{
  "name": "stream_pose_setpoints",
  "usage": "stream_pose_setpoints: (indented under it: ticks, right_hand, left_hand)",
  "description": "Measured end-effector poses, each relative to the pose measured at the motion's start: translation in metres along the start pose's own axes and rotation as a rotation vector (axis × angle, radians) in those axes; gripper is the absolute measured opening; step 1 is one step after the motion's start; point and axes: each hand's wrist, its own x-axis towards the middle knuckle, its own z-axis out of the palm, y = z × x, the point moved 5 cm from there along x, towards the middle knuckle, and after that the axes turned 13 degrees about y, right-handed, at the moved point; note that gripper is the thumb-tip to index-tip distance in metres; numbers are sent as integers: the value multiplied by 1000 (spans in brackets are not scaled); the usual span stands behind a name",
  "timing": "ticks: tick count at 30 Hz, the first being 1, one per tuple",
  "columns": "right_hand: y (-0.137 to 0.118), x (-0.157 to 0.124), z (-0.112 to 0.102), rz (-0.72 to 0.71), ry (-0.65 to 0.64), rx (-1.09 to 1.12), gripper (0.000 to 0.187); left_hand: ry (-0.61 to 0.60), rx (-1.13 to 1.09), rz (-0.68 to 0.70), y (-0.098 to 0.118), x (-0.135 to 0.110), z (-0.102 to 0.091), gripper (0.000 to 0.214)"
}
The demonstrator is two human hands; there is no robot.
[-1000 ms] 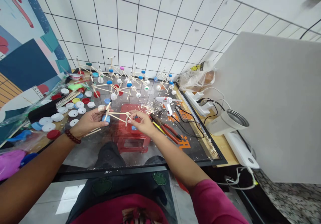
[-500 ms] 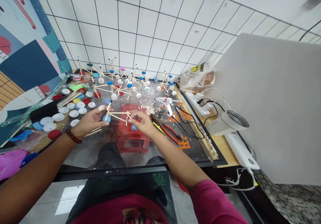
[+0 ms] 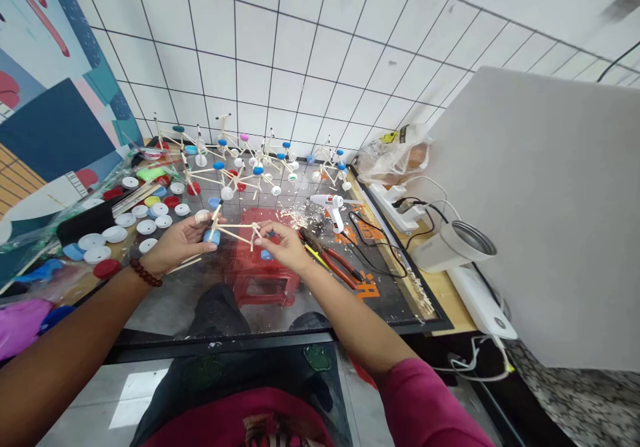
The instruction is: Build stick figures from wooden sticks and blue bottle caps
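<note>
Between my two hands is a small frame of thin wooden sticks [image 3: 236, 227], held above the glass tabletop. My left hand [image 3: 181, 243] is closed on its left end, where a blue bottle cap [image 3: 212, 236] is joined to the sticks. At the other end, my right hand [image 3: 281, 243] pinches the joined sticks between thumb and fingers. Below my left hand lie loose sticks [image 3: 186, 265]. A white glue gun [image 3: 331, 208] rests beyond my right hand, and red-handled pliers [image 3: 336, 260] lie beside it.
Several finished-looking stick-and-cap models [image 3: 259, 170] stand along the back. Loose bottle caps [image 3: 115, 234] cover the left side. Wood scraps [image 3: 303, 215] are scattered near the glue gun. A power strip [image 3: 397, 208] and a white canister [image 3: 450, 247] stand at right.
Almost nothing differs. Both hands keep the stick frame in the same place, and the view has shifted very slightly.
</note>
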Motion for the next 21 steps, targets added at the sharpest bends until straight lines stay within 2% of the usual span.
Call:
stream_pose_setpoints:
  ticks: [5, 11, 17, 21]
  right_hand:
    - [-1, 0, -1, 0, 19, 30, 26]
    - [-6, 0, -9, -43, 38, 57, 34]
    - [1, 6, -21, 7, 181, 137, 29]
    - [3, 8, -21, 7, 191, 144, 25]
  left_hand:
    - [-12, 0, -2, -1, 0, 0, 79]
    - [-19, -1, 9, -2, 1, -1, 78]
    - [-34, 15, 7, -1, 0, -1, 76]
    - [-40, 27, -8, 3, -2, 1, 73]
